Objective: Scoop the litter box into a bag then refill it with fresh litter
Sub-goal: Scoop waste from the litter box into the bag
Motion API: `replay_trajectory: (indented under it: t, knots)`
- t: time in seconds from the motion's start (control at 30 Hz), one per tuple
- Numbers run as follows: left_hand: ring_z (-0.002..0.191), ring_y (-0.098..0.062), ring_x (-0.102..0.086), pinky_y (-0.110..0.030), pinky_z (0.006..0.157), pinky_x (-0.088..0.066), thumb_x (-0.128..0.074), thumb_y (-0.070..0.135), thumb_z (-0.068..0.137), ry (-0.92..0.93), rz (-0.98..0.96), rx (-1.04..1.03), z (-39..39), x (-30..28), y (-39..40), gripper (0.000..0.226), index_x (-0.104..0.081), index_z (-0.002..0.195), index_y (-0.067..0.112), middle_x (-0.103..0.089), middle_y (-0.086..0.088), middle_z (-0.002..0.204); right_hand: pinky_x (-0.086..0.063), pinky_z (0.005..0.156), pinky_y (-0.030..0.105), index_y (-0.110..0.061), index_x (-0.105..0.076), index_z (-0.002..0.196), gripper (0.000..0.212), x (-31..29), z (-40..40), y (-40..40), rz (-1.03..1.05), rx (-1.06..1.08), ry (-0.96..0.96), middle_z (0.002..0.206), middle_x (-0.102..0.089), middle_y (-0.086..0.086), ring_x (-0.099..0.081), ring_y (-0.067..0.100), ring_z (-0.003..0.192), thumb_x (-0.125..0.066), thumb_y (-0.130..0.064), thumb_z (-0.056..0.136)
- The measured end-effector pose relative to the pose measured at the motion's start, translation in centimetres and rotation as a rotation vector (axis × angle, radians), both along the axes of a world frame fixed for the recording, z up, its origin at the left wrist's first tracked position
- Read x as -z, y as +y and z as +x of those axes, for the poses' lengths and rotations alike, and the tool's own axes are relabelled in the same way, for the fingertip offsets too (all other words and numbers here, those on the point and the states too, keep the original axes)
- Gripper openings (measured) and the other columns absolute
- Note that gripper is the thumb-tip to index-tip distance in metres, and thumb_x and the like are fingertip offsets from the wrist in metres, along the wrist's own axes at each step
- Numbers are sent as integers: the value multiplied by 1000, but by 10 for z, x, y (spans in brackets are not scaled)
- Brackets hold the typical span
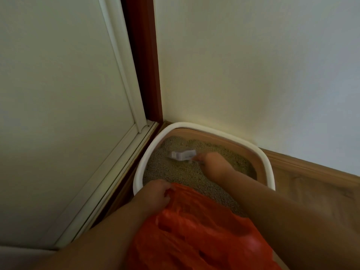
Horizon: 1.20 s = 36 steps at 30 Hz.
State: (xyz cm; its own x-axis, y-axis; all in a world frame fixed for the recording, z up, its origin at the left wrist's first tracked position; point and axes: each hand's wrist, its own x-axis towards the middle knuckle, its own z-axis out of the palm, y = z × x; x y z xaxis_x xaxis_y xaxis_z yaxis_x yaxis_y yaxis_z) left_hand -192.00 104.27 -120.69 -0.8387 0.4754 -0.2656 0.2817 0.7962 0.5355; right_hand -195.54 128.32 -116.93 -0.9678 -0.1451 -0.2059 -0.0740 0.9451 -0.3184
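A litter box with a white rim (204, 127) and tan inner walls stands in the room corner, filled with grey-green litter (175, 172). My right hand (211, 162) reaches over the litter and grips the handle of a white scoop (182, 154), whose head lies on the litter toward the far left. An orange plastic bag (194, 230) hangs over the box's near edge and hides that edge. My left hand (156, 193) pinches the bag's upper left rim.
A white door (58, 114) with a dark red frame (142, 61) runs along the box's left side. A pale wall (253, 65) with a wooden baseboard (303, 164) is behind it. Wooden floor (311, 188) lies to the right.
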Motion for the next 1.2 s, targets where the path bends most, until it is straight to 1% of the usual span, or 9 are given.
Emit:
replay_trajectory:
  t: [0.07, 0.23, 0.33, 0.5, 0.67, 0.83, 1.0, 1.1, 1.2]
  knots:
    - [111, -3, -60, -16, 95, -45, -59, 14, 96, 2, -3, -2, 0, -1, 0, 37, -67, 130, 29, -64, 8, 127, -58, 76, 30, -29, -65, 130, 45, -2, 4, 7, 52, -59, -33, 111, -72, 2, -66, 15, 80, -50, 0, 99]
    - [114, -5, -59, -14, 93, -41, -58, 14, 97, 18, 9, -1, 1, 0, 0, 38, -67, 131, 27, -63, 6, 128, -42, 52, 22, -32, -69, 125, 41, -12, -1, 37, -48, 92, 49, 83, -65, -4, -56, 8, 58, -51, -5, 101]
    - [112, -4, -59, -16, 95, -45, -59, 16, 96, -2, 5, -7, 0, 0, 0, 38, -67, 131, 29, -63, 7, 127, -37, 50, 22, -26, -69, 128, 40, -6, -10, 30, -70, 153, 61, 85, -64, 0, -53, 9, 59, -50, -5, 100]
    - [108, -2, -58, -13, 90, -42, -59, 16, 96, 4, 0, -5, 0, 2, -1, 38, -67, 130, 30, -63, 8, 125, -41, 65, 26, -25, -69, 126, 40, -1, -3, 13, 18, 25, -50, 108, -72, 8, -55, 17, 73, -46, -4, 101]
    - [113, -5, -59, -14, 93, -42, -59, 14, 96, 14, 11, 5, 1, 0, -1, 38, -67, 132, 27, -64, 6, 128, -48, 57, 23, -25, -73, 119, 32, -19, -1, 34, 13, 31, -59, 90, -72, -1, -63, 13, 67, -55, -8, 100]
    - [115, -4, -58, -11, 92, -40, -59, 14, 97, 15, 13, -3, 2, 1, -1, 39, -66, 132, 28, -62, 6, 130, -44, 60, 26, -27, -70, 127, 36, -24, -16, 25, -106, 126, 94, 99, -74, 6, -59, 16, 67, -53, -9, 100]
    - [115, -5, -58, -8, 88, -36, -58, 13, 97, 9, 16, 2, 0, 2, -2, 40, -65, 134, 27, -62, 5, 132, -50, 76, 30, -25, -63, 137, 46, -12, -39, -20, -58, 59, 41, 125, -68, 9, -63, 22, 89, -49, -1, 100]
    - [113, -9, -60, -13, 89, -41, -60, 15, 96, -5, 5, 6, -2, 2, -1, 39, -66, 133, 26, -63, 3, 128, -43, 107, 36, -17, -43, 153, 50, -3, -62, -47, 60, 42, -136, 152, -48, 14, -54, 32, 130, -46, -7, 104]
    - [112, -9, -60, -15, 89, -41, -60, 15, 96, -3, -5, 8, -2, 3, -2, 39, -66, 133, 27, -62, 3, 127, -46, 106, 36, -20, -46, 152, 54, 2, -63, -50, 101, 8, -139, 148, -52, 12, -56, 30, 127, -48, -1, 101]
